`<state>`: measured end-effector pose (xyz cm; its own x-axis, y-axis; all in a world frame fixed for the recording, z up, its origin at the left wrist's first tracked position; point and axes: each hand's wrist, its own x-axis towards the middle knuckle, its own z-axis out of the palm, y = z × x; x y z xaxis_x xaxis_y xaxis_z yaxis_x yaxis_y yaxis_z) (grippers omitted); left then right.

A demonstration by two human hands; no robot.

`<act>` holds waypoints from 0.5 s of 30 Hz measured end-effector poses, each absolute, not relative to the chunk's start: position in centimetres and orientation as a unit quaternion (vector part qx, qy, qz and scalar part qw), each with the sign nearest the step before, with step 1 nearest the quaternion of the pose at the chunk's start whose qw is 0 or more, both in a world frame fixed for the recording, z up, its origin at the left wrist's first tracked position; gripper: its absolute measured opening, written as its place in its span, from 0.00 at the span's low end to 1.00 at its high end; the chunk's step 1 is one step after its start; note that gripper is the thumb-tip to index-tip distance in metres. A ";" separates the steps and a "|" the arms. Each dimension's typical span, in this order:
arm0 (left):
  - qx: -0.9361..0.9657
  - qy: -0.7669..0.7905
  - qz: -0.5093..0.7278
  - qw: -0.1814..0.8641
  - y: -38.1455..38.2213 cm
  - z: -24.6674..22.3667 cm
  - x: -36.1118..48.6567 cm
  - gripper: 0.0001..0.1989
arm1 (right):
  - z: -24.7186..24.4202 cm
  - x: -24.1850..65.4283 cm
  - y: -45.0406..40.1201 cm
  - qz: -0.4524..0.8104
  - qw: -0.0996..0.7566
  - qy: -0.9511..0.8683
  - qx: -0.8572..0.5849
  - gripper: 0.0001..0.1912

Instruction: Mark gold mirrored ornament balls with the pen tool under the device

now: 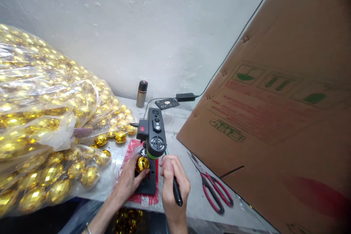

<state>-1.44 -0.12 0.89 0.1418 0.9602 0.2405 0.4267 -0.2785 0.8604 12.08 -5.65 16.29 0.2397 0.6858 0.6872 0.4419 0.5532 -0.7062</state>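
Observation:
A black machine with round vents stands on a dark base plate over a red plastic sheet. Beneath its head, my left hand holds a shiny gold ball, thumb and fingers around its sides. Just right of the machine, my right hand is closed round a thin tool with a black handle. The tool's upper end passes behind the fingers beside the machine.
Clear bags full of gold balls fill the left side. Red-handled scissors lie at right beside a large cardboard box. Behind the machine are a small bottle, a dark phone-like slab and a black adapter.

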 end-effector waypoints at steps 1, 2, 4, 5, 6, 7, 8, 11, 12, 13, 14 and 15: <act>0.682 0.509 0.415 0.324 -0.1 0.8 -1.5 0.26 | 16.3 12.0 -5.6 0.094 0.638 -0.608 -0.464 0.15; 0.679 0.511 0.413 0.328 -0.1 0.8 -1.6 0.26 | 16.4 12.0 -5.6 0.092 0.638 -0.606 -0.466 0.15; 0.670 0.514 0.403 0.352 0.1 1.1 -2.0 0.27 | 16.6 11.9 -5.6 0.090 0.639 -0.605 -0.466 0.16; 0.666 0.512 0.396 0.371 0.2 1.3 -2.2 0.28 | 16.7 11.9 -5.6 0.090 0.639 -0.605 -0.466 0.16; 0.661 0.508 0.390 0.389 0.4 1.5 -2.4 0.29 | 16.8 11.9 -5.6 0.090 0.639 -0.606 -0.465 0.16; 0.658 0.504 0.386 0.405 0.6 1.8 -2.7 0.29 | 16.8 11.9 -5.6 0.092 0.638 -0.607 -0.465 0.16; 0.656 0.499 0.383 0.417 0.7 1.9 -2.8 0.30 | 16.9 11.9 -5.6 0.094 0.638 -0.607 -0.466 0.16; 0.659 0.494 0.379 0.422 0.8 1.8 -3.0 0.30 | 16.8 11.9 -5.6 0.096 0.637 -0.605 -0.468 0.16; 0.663 0.495 0.380 0.413 0.7 1.6 -2.9 0.29 | 16.8 11.9 -5.5 0.096 0.638 -0.604 -0.468 0.16; 0.669 0.496 0.383 0.400 0.6 1.4 -2.8 0.29 | 16.7 11.9 -5.5 0.095 0.638 -0.604 -0.468 0.16; 0.675 0.497 0.387 0.385 0.4 1.2 -2.6 0.28 | 16.7 11.9 -5.5 0.094 0.638 -0.605 -0.468 0.15; 0.680 0.497 0.393 0.368 0.2 1.0 -2.4 0.27 | 16.6 11.9 -5.4 0.092 0.638 -0.605 -0.467 0.15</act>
